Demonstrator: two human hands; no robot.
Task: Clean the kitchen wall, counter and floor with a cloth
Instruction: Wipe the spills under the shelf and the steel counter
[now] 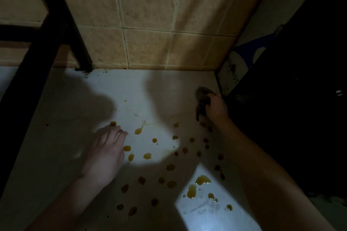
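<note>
Note dark cloth [201, 99] bunched tight in right hand [216, 108], down on white surface [131, 90]. Note left hand [105, 148] flat, fingers straight, holding nothing. Expect smearing of amber drops [138, 131] lying between both hands and nearer than the cloth grip, likely dragged by either hand passing over.

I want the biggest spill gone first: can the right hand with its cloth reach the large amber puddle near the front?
Probably yes. The right hand grips the dark crumpled cloth, and only bare white surface and small amber drops lie between it and the large amber puddle.
</note>
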